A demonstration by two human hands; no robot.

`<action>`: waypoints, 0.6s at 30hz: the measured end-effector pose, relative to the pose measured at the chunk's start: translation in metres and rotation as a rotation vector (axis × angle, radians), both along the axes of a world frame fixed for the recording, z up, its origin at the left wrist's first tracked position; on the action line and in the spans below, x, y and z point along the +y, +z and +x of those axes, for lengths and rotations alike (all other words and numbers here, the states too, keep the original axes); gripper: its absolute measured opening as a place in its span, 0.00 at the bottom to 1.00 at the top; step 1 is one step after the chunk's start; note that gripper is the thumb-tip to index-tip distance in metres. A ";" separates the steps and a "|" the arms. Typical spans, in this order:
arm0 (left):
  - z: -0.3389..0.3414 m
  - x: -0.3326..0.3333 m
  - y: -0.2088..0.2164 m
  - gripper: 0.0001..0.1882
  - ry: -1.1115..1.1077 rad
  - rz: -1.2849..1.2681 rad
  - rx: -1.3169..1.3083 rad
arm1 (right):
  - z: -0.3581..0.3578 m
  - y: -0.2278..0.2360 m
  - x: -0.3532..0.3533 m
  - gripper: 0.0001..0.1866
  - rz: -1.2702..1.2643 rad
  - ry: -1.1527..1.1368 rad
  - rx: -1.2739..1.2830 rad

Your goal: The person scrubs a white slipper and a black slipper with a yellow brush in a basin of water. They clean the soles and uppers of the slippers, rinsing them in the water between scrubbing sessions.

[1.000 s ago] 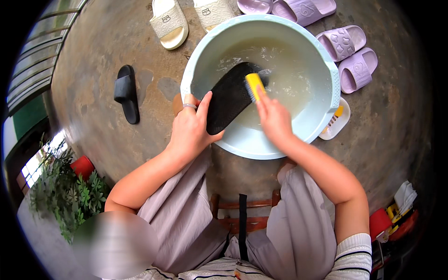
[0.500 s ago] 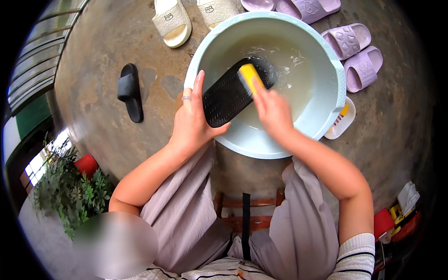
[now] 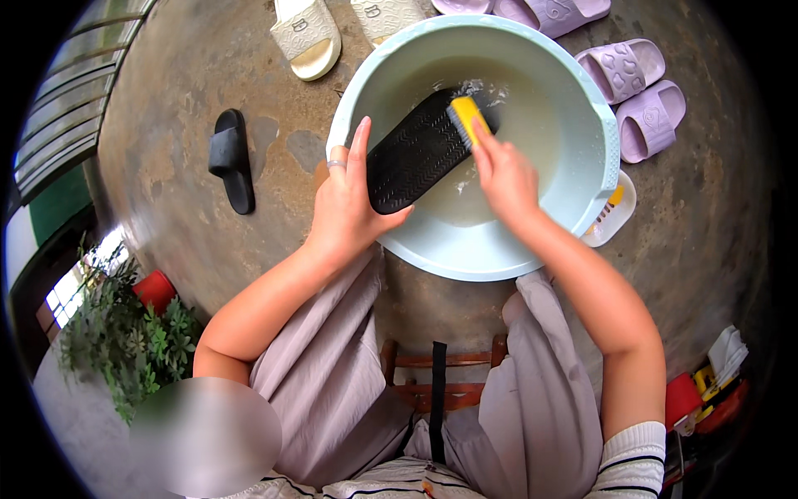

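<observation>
Black slipper [image 3: 416, 158], sole up with zigzag tread showing, sits slanted between both hands' fingers, over the inside of the basin; near end in the left hand [image 3: 342, 200], far end up beyond the right fingertips, at the splashy water, can't tell if dipped in. Left thumb and index spread wide around the near end, index pointing away along the edge, ring on one finger; other fingers' grip underneath hidden. Right hand [image 3: 509, 179] has fingers closed in narrow on a yellow brush [image 3: 465, 115], bristles turned toward the left fingers and against the far part of the sole; slight blur there. Basin [image 3: 586, 154], round, pale blue, spreads around and beyond the right fingers; holds cloudy, brownish water [image 3: 519, 150] with some foam or splash just past the brush, depth can't tell. Right of the right fingers, outside the rim, small white oblong item [image 3: 613, 218] with orange and brown parts, partly hidden, kind unclear. Further up right, purple slippers [image 3: 636, 96] side by side, more purple ones beyond the fingers at the top edge, cut off. Cream slippers [image 3: 307, 41] up ahead of the left fingers. Other black slide [image 3: 230, 162] well left of the left fingers, sole down on concrete floor [image 3: 179, 108]. Far lower left of them, red pot [image 3: 155, 292] beside a leafy plant [image 3: 137, 341]; pot's contents can't tell. Far lower right of the right fingers, red container [image 3: 682, 399], contents unclear.
</observation>
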State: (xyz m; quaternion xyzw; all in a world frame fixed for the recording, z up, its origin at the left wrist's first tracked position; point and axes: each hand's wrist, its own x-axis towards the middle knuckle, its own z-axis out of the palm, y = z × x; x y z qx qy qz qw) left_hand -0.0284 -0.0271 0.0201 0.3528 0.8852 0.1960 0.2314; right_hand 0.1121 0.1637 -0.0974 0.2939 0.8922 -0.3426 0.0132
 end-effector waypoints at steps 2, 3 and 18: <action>0.002 0.003 0.004 0.61 -0.031 -0.017 0.001 | -0.008 -0.027 0.030 0.24 0.092 -0.061 -0.039; 0.002 0.001 0.005 0.58 -0.057 -0.016 0.008 | -0.014 -0.029 0.037 0.23 0.133 -0.091 -0.052; -0.004 -0.009 0.014 0.40 -0.589 0.271 0.378 | 0.003 0.047 0.049 0.21 -0.207 -0.103 0.246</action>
